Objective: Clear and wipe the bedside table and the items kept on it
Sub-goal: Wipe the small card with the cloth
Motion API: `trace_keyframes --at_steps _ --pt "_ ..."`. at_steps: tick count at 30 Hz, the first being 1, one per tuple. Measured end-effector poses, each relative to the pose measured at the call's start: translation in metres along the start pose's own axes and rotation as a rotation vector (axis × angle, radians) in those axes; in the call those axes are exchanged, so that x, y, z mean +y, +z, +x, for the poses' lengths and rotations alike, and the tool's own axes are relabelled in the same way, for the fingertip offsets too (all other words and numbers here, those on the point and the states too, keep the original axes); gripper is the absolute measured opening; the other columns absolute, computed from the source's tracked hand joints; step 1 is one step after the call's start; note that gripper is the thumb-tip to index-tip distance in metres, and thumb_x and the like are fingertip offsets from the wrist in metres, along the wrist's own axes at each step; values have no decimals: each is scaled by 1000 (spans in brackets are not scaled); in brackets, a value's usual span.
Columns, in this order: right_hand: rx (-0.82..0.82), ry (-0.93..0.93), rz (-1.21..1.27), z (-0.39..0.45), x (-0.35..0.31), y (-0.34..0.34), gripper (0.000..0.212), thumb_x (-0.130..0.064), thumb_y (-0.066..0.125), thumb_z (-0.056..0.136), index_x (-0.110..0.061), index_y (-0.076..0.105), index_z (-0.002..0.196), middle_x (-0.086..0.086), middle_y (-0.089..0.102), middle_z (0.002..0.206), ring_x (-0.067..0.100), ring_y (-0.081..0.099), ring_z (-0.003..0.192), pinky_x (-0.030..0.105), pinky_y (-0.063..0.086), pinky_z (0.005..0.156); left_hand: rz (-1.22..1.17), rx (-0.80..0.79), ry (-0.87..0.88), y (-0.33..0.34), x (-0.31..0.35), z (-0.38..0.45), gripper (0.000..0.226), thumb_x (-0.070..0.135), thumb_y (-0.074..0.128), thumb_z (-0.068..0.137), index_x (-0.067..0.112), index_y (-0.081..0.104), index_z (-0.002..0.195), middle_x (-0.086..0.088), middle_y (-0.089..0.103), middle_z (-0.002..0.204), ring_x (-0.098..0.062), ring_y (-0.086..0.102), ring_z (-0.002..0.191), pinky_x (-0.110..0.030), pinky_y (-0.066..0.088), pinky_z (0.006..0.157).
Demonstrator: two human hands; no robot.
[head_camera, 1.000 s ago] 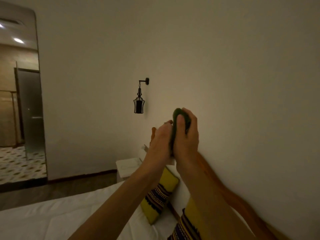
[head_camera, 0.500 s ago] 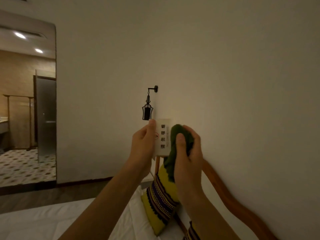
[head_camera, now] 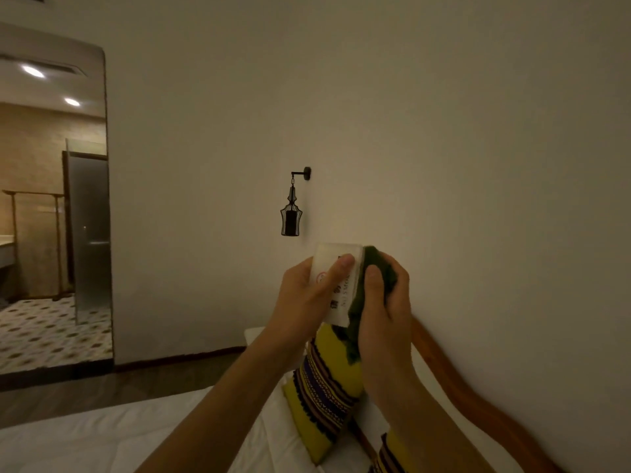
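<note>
The setting is a bedroom, probably a hotel room. A bed [head_camera: 102, 442] with white linen fills the lower part of the frame, with yellow striped cushions [head_camera: 324, 387] set against a curved wooden headboard [head_camera: 478, 401] at lower right. A black cage-style wall lamp [head_camera: 291, 213] hangs at centre on a plain pale wall. At far left, an opening shows a tiled floor [head_camera: 51, 332], recessed ceiling lights [head_camera: 33, 71] and a frosted glass panel [head_camera: 90, 233], consistent with an adjoining bathroom.

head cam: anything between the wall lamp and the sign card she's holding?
Nothing: in the head view only bare wall separates the wall lamp from the top edge of the sign card, which the left hand holds.
</note>
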State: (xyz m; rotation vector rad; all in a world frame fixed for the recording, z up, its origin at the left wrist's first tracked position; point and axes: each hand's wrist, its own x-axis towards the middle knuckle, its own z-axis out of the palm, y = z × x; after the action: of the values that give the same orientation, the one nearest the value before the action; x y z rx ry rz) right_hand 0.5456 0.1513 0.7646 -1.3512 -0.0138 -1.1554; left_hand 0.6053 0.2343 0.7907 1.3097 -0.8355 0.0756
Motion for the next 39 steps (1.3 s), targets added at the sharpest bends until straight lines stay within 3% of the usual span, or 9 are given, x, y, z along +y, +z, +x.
trace_keyframes --at_steps 4,8,11,15,19,24,30,35,39 --pt "90 -40 -96 -4 11 1 28 -37 42 105 -35 48 132 -10 61 117 8 65 102 31 62 77 256 30 33 15 -5 7 62 72 44 84 20 48 118 -3 61 108 -19 66 95 -41 61 78" --pt "139 -173 -143 7 4 3 25 -29 42 107 -30 49 130 -19 62 111 -8 62 99 15 56 76 196 -92 18 33 -4 8 44 72 21 92 42 49 109 -2 60 113 -20 62 106 -46 52 96" --pt "136 -211 -168 20 -5 6 18 -28 48 105 -27 56 121 -20 66 98 -4 66 90 13 53 70 -18 -192 7 36 -4 9 62 75 39 86 28 54 124 -2 68 112 -14 69 101 -40 58 91" --pt "75 41 33 40 -19 4 17 -32 50 103 -33 64 114 -15 72 94 5 71 88 18 57 65 -65 -238 4 39 -8 10 69 74 46 88 36 40 145 4 63 131 -9 63 117 -37 55 97" --pt "29 38 66 27 -14 7 19 -38 48 104 -46 59 118 -23 69 98 -2 69 91 18 58 65 -149 -221 -24 35 -3 16 56 67 40 94 25 61 125 -8 70 117 -21 69 108 -46 58 91" --pt "-29 -224 -218 8 -6 15 25 -40 43 104 -59 46 121 -39 60 108 -7 63 104 23 59 80 -140 -208 -25 25 -5 17 70 63 32 98 0 63 105 -24 70 93 -27 72 80 -32 61 67" --pt "51 -49 -191 42 -20 6 23 -34 43 106 -38 50 128 -19 60 106 5 65 95 42 59 89 -237 -303 -20 23 -17 -2 58 63 40 96 17 66 120 -10 73 113 -25 70 107 -46 57 93" --pt "-53 -360 -421 -5 -7 31 31 -41 40 103 -48 40 134 -18 64 119 -3 63 106 22 56 90 -241 -150 2 10 -5 11 61 65 31 96 18 68 82 -3 71 70 -15 70 64 -24 56 56" --pt "-73 -315 -373 24 -15 27 30 -31 46 105 -36 46 135 -22 61 111 -11 61 101 11 53 80 -162 -260 60 -2 -11 5 61 67 36 95 18 72 97 -9 75 86 -23 74 78 -27 59 65"
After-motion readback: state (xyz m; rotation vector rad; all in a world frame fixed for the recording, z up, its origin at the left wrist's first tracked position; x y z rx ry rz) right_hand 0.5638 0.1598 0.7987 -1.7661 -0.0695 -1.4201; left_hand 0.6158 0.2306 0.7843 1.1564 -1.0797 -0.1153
